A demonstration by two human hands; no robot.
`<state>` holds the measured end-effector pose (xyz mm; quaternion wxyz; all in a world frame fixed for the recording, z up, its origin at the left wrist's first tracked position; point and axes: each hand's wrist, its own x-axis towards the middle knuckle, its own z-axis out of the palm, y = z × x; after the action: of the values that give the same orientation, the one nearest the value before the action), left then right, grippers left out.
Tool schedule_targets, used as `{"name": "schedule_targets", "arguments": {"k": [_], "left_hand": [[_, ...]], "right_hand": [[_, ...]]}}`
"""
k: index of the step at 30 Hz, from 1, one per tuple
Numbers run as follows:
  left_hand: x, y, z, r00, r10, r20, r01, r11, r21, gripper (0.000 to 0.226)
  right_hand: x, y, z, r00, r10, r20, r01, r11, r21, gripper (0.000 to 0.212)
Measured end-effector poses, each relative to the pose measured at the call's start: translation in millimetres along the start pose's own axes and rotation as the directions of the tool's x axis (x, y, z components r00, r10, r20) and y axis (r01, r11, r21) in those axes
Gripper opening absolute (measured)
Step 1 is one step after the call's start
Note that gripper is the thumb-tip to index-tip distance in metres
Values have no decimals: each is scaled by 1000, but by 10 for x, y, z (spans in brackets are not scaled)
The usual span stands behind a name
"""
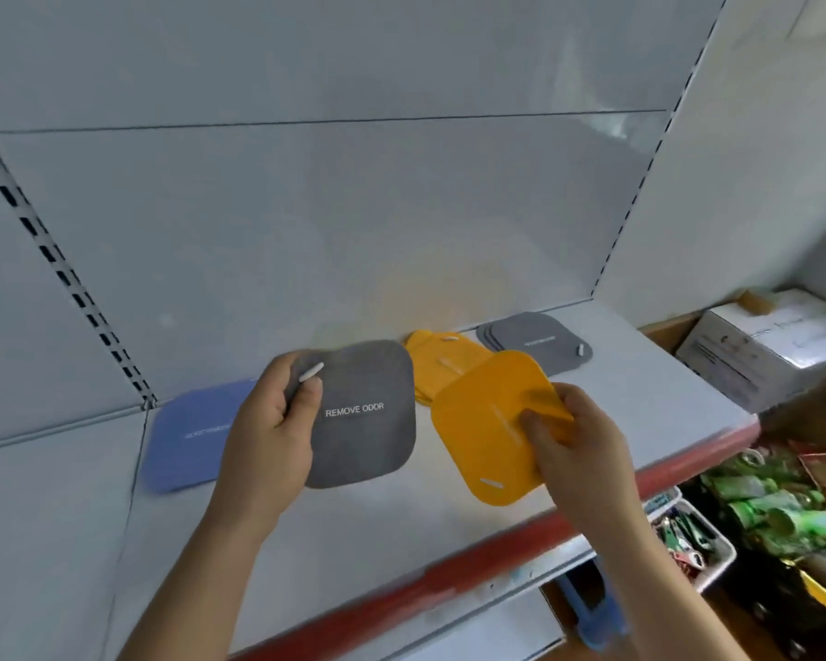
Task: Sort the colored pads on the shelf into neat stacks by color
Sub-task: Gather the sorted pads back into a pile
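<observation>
My left hand (pixel 277 422) pinches a grey pad (pixel 368 422) at its left edge, thumb on the face beside a small white loop; the pad is lifted above the shelf (pixel 344 541), and its white print reads REMOVE ODOR. My right hand (pixel 575 438) grips a yellow pad (pixel 485 431) by its right edge, fingers curled onto the face, the pad tilted with a white loop near its lower corner. The two pads I hold sit side by side, just apart. Below my wrists the shelf's red front edge (pixel 497 551) runs diagonally, with bare white shelf between it and the pads. Left of my left hand a blue pad (pixel 196 431) lies flat, partly hidden by that hand. Farther back, a loose yellow pile (pixel 442 362) sits behind the yellow pad, and right of it a neater grey stack (pixel 537 343) rests near the back wall. Bare shelf continues right of that stack toward the shelf's end.
</observation>
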<state>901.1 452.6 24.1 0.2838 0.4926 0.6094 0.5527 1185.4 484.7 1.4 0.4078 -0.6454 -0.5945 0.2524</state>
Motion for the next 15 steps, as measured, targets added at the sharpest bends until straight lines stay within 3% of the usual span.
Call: {"name": "schedule_targets", "arguments": {"k": [7,11,15], "left_hand": [[-24,124,279,984,-75,-159,70,997,-37,17],[-62,126,345,977,-117,-179,106,992,-70,16],[-9,96,370,971,-143,-191,125,987,-102,18]], "right_hand": [[941,155,125,973,-91,212,116,987,-109,36],[1219,91,386,941,-118,317,173,973,-152,41],[1306,93,606,910,-187,370,311,898,-312,43]]}}
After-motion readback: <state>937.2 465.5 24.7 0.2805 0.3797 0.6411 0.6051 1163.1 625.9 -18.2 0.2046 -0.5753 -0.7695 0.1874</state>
